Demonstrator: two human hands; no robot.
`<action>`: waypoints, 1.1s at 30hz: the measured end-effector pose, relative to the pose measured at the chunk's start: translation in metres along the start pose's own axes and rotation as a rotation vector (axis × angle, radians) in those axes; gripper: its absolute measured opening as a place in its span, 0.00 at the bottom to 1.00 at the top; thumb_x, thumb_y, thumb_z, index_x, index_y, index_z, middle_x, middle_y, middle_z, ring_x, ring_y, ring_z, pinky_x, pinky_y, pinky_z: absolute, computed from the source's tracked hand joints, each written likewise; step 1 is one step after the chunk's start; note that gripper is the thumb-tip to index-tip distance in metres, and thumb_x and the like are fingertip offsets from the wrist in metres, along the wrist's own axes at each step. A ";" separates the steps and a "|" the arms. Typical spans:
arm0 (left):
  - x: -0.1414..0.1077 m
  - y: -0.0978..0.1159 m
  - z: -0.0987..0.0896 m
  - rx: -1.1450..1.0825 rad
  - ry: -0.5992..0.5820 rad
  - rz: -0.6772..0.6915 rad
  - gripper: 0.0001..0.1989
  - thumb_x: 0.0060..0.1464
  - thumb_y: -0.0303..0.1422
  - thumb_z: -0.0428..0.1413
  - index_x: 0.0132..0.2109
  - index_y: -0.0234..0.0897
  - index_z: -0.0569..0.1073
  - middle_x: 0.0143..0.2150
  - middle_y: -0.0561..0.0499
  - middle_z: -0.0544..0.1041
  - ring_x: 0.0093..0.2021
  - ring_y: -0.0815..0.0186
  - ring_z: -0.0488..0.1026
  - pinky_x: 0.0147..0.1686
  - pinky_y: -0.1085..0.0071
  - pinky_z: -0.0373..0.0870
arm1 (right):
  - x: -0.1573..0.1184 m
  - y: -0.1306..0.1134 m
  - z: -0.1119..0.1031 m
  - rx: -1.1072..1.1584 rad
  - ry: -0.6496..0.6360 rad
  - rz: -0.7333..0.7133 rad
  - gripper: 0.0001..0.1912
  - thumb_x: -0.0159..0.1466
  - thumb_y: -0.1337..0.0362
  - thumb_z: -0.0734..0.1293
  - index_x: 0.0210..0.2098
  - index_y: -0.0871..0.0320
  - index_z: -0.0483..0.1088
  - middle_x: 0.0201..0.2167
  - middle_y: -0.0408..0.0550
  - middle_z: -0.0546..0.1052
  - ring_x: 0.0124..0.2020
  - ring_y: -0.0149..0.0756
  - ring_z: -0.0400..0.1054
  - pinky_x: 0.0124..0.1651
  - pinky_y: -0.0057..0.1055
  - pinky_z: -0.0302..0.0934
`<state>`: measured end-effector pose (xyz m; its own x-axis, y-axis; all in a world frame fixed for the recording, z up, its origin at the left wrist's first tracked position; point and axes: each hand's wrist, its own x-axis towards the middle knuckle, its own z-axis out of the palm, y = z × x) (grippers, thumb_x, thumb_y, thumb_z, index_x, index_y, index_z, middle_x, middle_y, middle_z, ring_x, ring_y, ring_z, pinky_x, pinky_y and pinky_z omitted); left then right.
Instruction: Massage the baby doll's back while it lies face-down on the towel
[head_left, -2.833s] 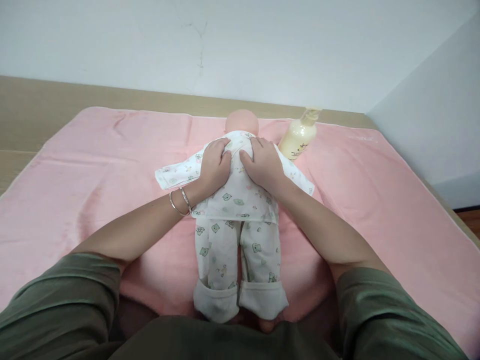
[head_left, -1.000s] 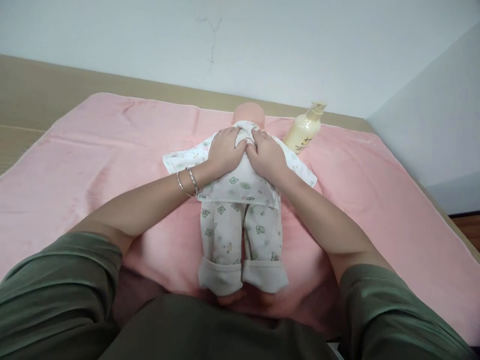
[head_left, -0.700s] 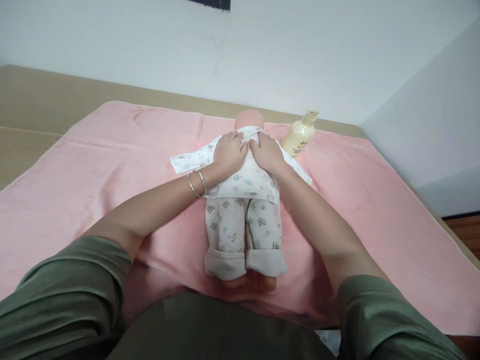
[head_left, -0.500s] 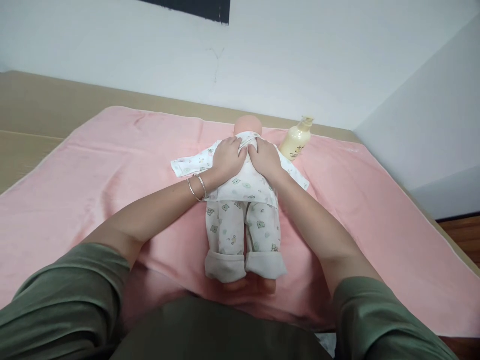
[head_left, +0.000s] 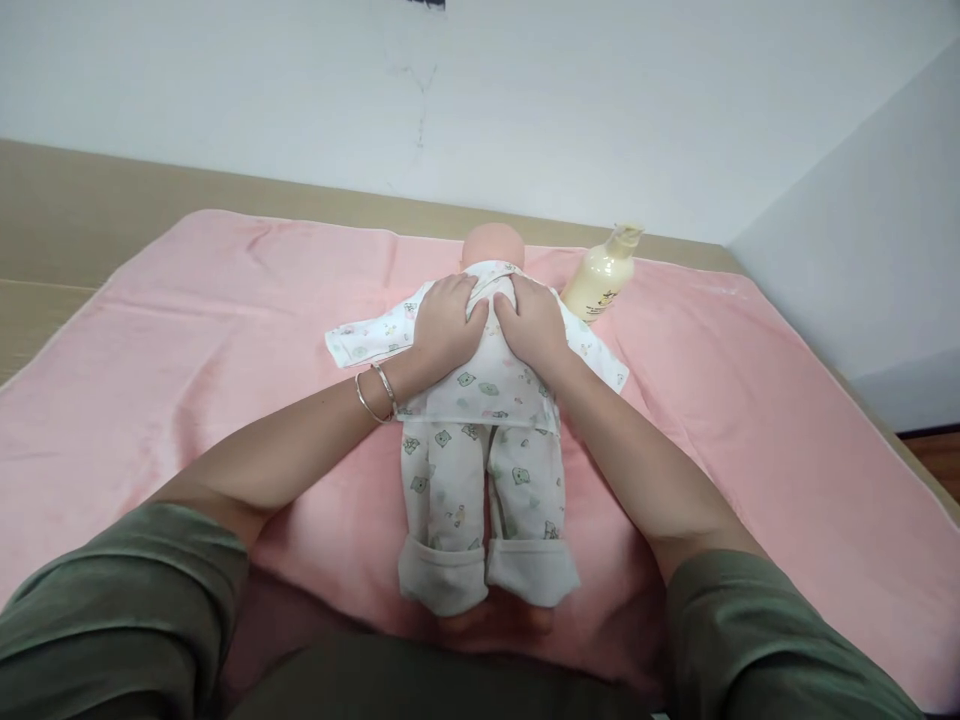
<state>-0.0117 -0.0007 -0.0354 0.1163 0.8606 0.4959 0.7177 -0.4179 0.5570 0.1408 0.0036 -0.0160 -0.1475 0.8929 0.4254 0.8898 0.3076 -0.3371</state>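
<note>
A baby doll (head_left: 493, 243) lies face down, its head toward the wall and its feet toward me. It wears a white printed top (head_left: 480, 385) and matching trousers (head_left: 450, 490) with the cuffs turned up. My left hand (head_left: 451, 322) rests flat on the left side of its upper back, fingers pointing to the head. On the right side of the back lies my right hand (head_left: 532, 325), also flat, its thumb close to the left thumb. Both hands are open and grip nothing. The doll's face and hands are hidden.
A pale yellow pump bottle (head_left: 600, 278) tilts beside the doll's right shoulder area. Beneath everything a pink sheet (head_left: 750, 430) covers the bed (head_left: 82, 200), which meets a white wall (head_left: 585, 110) at the back and another on the right.
My view has dipped and come slightly closer, so the doll looks larger and the dark patch on the wall has nearly left the frame. Both hands stay on the doll's upper back.
</note>
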 end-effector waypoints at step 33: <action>-0.006 -0.003 0.005 0.063 0.018 -0.005 0.24 0.63 0.37 0.45 0.59 0.30 0.72 0.62 0.39 0.75 0.64 0.54 0.69 0.68 0.55 0.63 | -0.009 -0.001 0.005 -0.083 0.005 0.002 0.27 0.70 0.58 0.55 0.61 0.70 0.65 0.59 0.68 0.72 0.61 0.57 0.64 0.66 0.54 0.54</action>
<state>-0.0109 -0.0031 -0.0427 0.1012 0.8569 0.5054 0.7598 -0.3945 0.5168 0.1393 -0.0024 -0.0241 -0.1440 0.8917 0.4290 0.9227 0.2777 -0.2675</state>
